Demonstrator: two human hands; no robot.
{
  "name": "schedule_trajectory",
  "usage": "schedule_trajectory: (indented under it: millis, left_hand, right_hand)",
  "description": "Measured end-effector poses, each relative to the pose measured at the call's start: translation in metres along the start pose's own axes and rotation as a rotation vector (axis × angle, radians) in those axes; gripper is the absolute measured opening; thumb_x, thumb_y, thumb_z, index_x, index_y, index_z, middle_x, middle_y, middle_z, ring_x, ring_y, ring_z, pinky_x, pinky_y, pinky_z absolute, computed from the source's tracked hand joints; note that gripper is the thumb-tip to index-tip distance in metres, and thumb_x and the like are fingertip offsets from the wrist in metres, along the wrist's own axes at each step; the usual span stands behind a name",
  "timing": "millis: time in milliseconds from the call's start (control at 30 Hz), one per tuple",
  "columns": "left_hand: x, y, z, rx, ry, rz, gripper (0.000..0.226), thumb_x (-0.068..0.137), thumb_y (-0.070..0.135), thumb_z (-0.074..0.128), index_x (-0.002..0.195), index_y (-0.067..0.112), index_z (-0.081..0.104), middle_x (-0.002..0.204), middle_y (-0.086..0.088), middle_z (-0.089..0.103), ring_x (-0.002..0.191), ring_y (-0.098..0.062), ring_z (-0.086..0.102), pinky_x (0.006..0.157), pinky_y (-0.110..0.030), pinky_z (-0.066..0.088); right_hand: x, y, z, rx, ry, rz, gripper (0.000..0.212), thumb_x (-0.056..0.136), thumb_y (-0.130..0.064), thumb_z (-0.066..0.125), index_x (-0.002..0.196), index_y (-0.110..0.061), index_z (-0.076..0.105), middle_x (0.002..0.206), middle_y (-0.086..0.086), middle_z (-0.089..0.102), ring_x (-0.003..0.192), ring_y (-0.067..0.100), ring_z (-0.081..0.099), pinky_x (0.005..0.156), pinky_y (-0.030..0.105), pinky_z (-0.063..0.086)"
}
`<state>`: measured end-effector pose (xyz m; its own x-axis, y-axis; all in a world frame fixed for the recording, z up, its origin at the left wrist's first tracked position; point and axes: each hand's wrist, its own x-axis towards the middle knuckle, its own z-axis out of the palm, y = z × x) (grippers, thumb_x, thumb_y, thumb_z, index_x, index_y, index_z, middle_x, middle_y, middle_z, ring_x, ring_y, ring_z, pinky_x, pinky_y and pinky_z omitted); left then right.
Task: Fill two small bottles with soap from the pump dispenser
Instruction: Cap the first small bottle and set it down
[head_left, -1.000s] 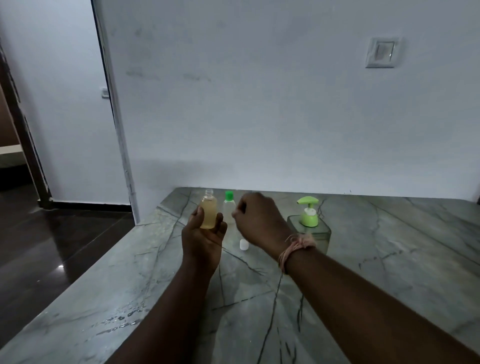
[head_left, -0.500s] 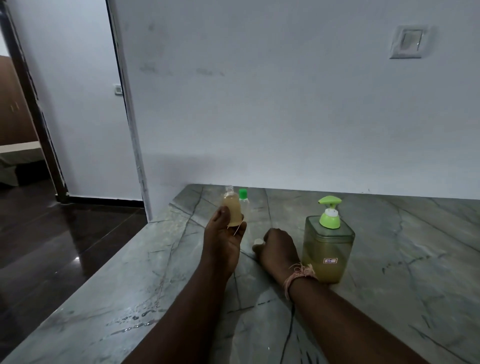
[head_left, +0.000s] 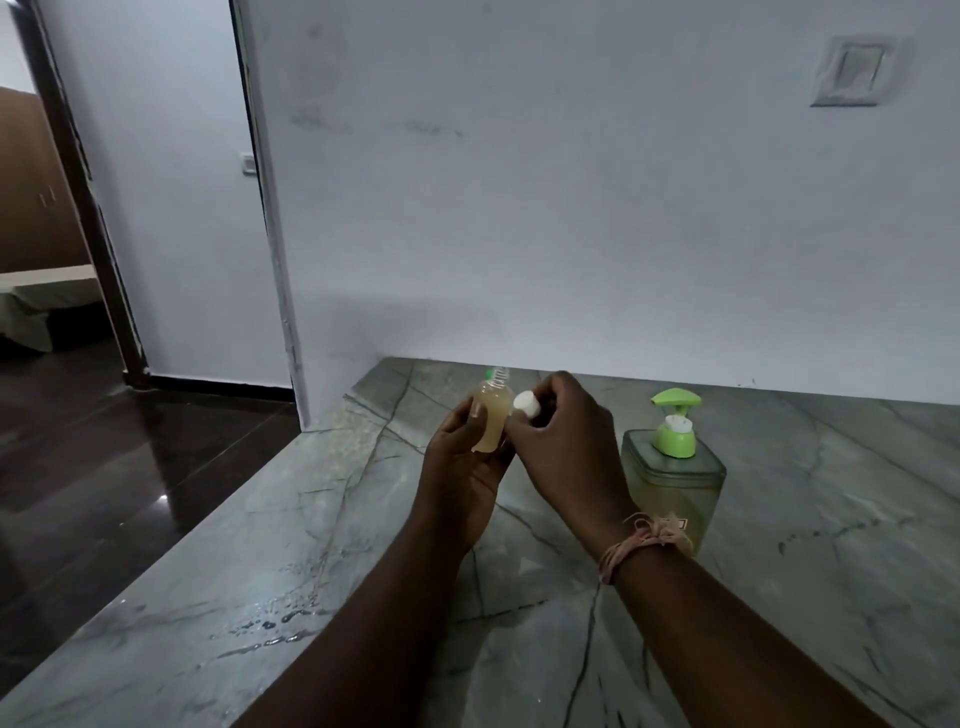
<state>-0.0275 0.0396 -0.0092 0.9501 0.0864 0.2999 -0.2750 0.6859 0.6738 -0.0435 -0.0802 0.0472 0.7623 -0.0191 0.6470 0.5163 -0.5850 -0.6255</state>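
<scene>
Compared with half a second earlier, the right hand (head_left: 563, 441) is being lifted off the stone counter (head_left: 779, 571), where it was reaching for the white cap (head_left: 525, 403), and the cap is now being carried up beside the bottle (head_left: 491, 420).

In the head view, the only view, the small bottle is being held upright above the counter by the left hand (head_left: 462, 483), with the thumb and fingers curled round its lower half. It is looking nearly full of pale yellow soap, and its threaded neck is being left open. The cap is being pinched in the curled fingertips of the right hand, just beside the neck and not yet over it. Behind the bottle a green cap (head_left: 490, 372) is being almost hidden; it is probably the second bottle. The pump dispenser (head_left: 672, 467) is standing on the counter to the right, touched by nobody.

The bottle is judged to be light, thin plastic, easily squeezed, and perhaps slippery with soap. It is best gripped gently round the body, well below the threads, while the cap is being turned on at its rim.
</scene>
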Motion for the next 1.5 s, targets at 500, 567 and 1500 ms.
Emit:
schedule_trajectory:
  millis: [500, 567, 1500]
  left_hand:
    - [-0.001, -0.003, 0.003, -0.188, 0.017, -0.069, 0.031, 0.095, 0.009, 0.06, 0.125, -0.001, 0.062, 0.116, -0.014, 0.069, 0.101, -0.021, 0.069, 0.089, -0.03, 0.058]
    - [-0.001, -0.004, 0.003, -0.165, 0.0, -0.07, 0.039, 0.089, 0.012, 0.065, 0.125, 0.0, 0.062, 0.116, -0.013, 0.068, 0.101, -0.022, 0.068, 0.089, -0.03, 0.058]
    - [-0.003, -0.007, 0.009, -0.183, -0.077, -0.101, 0.077, 0.056, 0.024, 0.098, 0.122, 0.001, 0.066, 0.119, -0.018, 0.072, 0.105, -0.029, 0.071, 0.088, -0.033, 0.06]
  right_hand:
    - [0.065, -0.03, -0.037, -0.291, -0.456, -0.26, 0.035, 0.089, -0.007, 0.057, 0.121, -0.019, 0.065, 0.124, 0.001, 0.063, 0.113, 0.015, 0.059, 0.096, 0.024, 0.046]
    - [0.07, -0.031, -0.039, -0.337, -0.556, -0.275, 0.038, 0.089, -0.005, 0.056, 0.123, -0.021, 0.064, 0.126, -0.001, 0.061, 0.115, 0.015, 0.057, 0.095, 0.024, 0.046]
    - [0.084, -0.044, -0.05, -0.419, -0.468, -0.18, 0.055, 0.086, -0.061, 0.052, 0.067, -0.012, 0.07, 0.054, 0.004, 0.067, 0.047, 0.016, 0.064, 0.056, 0.028, 0.054]
